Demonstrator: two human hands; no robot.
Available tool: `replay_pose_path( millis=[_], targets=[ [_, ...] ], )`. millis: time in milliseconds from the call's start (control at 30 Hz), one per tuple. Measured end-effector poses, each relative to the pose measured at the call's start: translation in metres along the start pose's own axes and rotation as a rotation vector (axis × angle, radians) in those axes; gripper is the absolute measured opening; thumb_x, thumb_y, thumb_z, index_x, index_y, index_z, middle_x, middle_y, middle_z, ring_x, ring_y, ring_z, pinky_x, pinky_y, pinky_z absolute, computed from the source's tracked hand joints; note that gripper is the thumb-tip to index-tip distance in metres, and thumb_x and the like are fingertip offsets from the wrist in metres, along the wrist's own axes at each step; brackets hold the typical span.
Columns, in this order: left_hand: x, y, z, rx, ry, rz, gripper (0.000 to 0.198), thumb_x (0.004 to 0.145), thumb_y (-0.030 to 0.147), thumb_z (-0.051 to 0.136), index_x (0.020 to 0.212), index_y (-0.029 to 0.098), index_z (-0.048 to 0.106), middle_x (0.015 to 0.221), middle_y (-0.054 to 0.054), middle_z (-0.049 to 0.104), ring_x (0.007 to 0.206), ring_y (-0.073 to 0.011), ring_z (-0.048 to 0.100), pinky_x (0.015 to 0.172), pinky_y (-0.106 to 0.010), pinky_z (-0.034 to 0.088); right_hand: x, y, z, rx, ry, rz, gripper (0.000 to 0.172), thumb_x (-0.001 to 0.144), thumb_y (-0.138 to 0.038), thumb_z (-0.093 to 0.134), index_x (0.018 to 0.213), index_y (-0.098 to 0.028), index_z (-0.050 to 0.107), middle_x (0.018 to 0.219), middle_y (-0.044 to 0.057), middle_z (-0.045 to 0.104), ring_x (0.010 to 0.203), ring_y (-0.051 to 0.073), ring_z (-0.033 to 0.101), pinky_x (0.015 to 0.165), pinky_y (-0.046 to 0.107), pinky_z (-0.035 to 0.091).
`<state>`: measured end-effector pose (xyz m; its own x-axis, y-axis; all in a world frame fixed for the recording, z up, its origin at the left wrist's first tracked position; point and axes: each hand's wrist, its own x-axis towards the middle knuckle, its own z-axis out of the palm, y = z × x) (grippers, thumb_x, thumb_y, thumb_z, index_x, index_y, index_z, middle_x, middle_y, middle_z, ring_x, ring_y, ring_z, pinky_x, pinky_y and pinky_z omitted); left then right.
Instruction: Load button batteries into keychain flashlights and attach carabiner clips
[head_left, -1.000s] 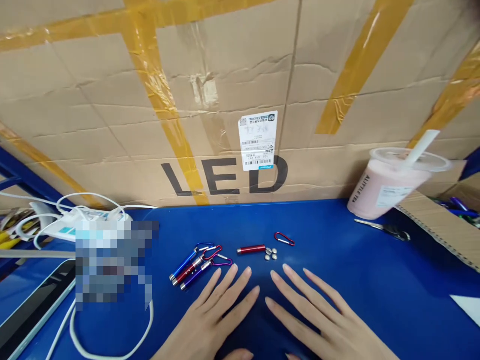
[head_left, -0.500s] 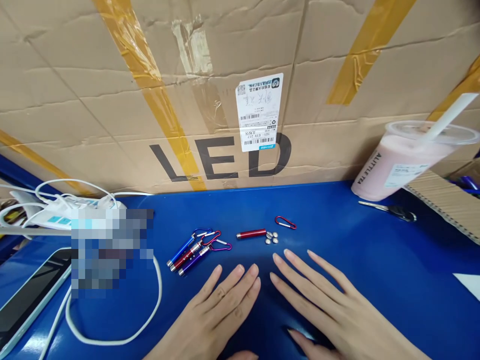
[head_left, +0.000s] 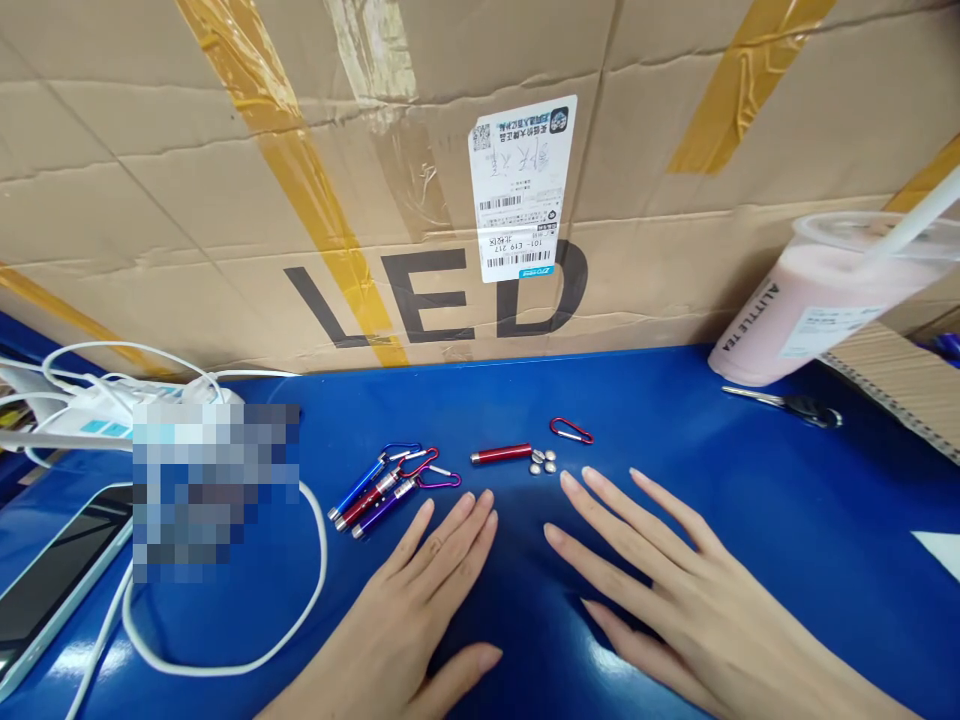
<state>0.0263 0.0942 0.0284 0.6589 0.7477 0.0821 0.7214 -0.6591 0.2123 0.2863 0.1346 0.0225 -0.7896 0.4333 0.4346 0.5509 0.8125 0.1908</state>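
My left hand (head_left: 412, 590) lies palm down on the blue table, fingers stretched, just below three small torches with carabiners: a blue one (head_left: 360, 488), a red one (head_left: 367, 502) and a purple one (head_left: 384, 508). My right hand (head_left: 660, 580) is flat with its fingers spread, holding nothing. Beyond the fingertips of both hands lies a separate red tube (head_left: 501, 454), its right end beside several silver button cells (head_left: 550, 466). A loose red carabiner (head_left: 571, 431) sits a little farther back, to the right of the tube.
A large cardboard box (head_left: 450, 180) stands along the back. At right are a pink drink cup (head_left: 795, 300), a key (head_left: 806, 408) and a cardboard piece (head_left: 900, 390). On the left are a phone (head_left: 64, 575), a white cable (head_left: 225, 668) and a power strip (head_left: 105, 425).
Both hands have shifted slightly forward and apart, and my left thumb now shows fully. The view has tilted a little; the small items lie as before.
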Motion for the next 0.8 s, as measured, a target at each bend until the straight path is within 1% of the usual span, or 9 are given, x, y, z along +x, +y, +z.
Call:
replay_pose_path(
  millis=[100, 200, 333, 433, 533, 600, 700, 800],
  targets=[
    [0.001, -0.005, 0.002, -0.019, -0.023, -0.096, 0.065, 0.097, 0.03, 0.041, 0.15, 0.019, 0.004, 0.154, -0.008, 0.021, 0.139, -0.0255, 0.023, 0.108, -0.048, 0.034, 0.001, 0.0, -0.003, 0.028, 0.036, 0.023, 0.045, 0.091, -0.016, 0.043, 0.136, -0.021, 0.046, 0.141, 0.009, 0.046, 0.137, 0.023, 0.029, 0.112, 0.042, 0.02],
    [0.002, -0.006, 0.002, -0.017, -0.008, -0.128, 0.063, 0.098, 0.033, 0.039, 0.15, 0.019, 0.006, 0.154, -0.008, 0.019, 0.14, -0.0248, 0.021, 0.108, -0.046, 0.035, 0.001, -0.001, -0.006, 0.061, 0.074, 0.016, 0.042, 0.093, -0.018, 0.042, 0.134, -0.022, 0.048, 0.138, 0.008, 0.05, 0.136, 0.02, 0.033, 0.112, 0.039, 0.02],
    [0.004, -0.002, -0.001, -0.004, 0.013, -0.055, 0.067, 0.097, 0.032, 0.04, 0.15, 0.017, 0.002, 0.154, -0.009, 0.017, 0.14, -0.0271, 0.019, 0.108, -0.048, 0.033, 0.002, -0.001, -0.007, 0.055, 0.086, 0.022, 0.04, 0.093, -0.02, 0.042, 0.132, -0.022, 0.051, 0.135, 0.008, 0.053, 0.133, 0.021, 0.037, 0.111, 0.04, 0.022],
    [0.003, 0.0, -0.003, 0.05, 0.016, 0.015, 0.068, 0.097, 0.029, 0.039, 0.15, 0.015, -0.002, 0.154, -0.01, 0.016, 0.14, -0.0276, 0.019, 0.109, -0.045, 0.034, 0.003, -0.001, -0.005, 0.06, 0.077, 0.045, 0.041, 0.093, -0.018, 0.041, 0.133, -0.021, 0.05, 0.136, 0.008, 0.052, 0.133, 0.021, 0.038, 0.111, 0.04, 0.021],
    [0.002, 0.002, -0.003, 0.097, 0.015, 0.049, 0.069, 0.097, 0.029, 0.039, 0.15, 0.014, -0.002, 0.153, -0.009, 0.018, 0.139, -0.028, 0.022, 0.11, -0.043, 0.032, 0.003, -0.001, -0.002, 0.065, 0.058, 0.038, 0.042, 0.093, -0.017, 0.039, 0.134, -0.021, 0.049, 0.136, 0.008, 0.052, 0.13, 0.021, 0.041, 0.11, 0.039, 0.023],
    [0.001, 0.002, -0.001, 0.102, 0.021, 0.056, 0.069, 0.097, 0.029, 0.04, 0.15, 0.015, -0.002, 0.153, -0.009, 0.02, 0.139, -0.0283, 0.025, 0.11, -0.042, 0.032, 0.001, 0.0, 0.001, 0.067, 0.028, 0.036, 0.045, 0.093, -0.016, 0.038, 0.137, -0.02, 0.045, 0.138, 0.009, 0.05, 0.13, 0.021, 0.042, 0.109, 0.04, 0.026],
    [0.0, 0.002, 0.0, 0.107, 0.026, 0.063, 0.068, 0.097, 0.029, 0.039, 0.15, 0.015, -0.001, 0.153, -0.008, 0.02, 0.139, -0.0279, 0.026, 0.11, -0.041, 0.032, -0.002, 0.001, 0.006, 0.068, -0.032, 0.034, 0.051, 0.092, -0.015, 0.04, 0.142, -0.017, 0.037, 0.144, 0.011, 0.043, 0.133, 0.024, 0.038, 0.109, 0.044, 0.027],
    [-0.001, 0.003, -0.001, 0.121, 0.022, 0.069, 0.066, 0.098, 0.03, 0.037, 0.15, 0.014, 0.0, 0.153, -0.008, 0.02, 0.14, -0.027, 0.024, 0.111, -0.041, 0.03, -0.004, 0.001, 0.009, 0.055, -0.069, 0.036, 0.053, 0.091, -0.018, 0.041, 0.143, -0.016, 0.034, 0.146, 0.012, 0.038, 0.136, 0.026, 0.033, 0.107, 0.046, 0.029]
  ],
)
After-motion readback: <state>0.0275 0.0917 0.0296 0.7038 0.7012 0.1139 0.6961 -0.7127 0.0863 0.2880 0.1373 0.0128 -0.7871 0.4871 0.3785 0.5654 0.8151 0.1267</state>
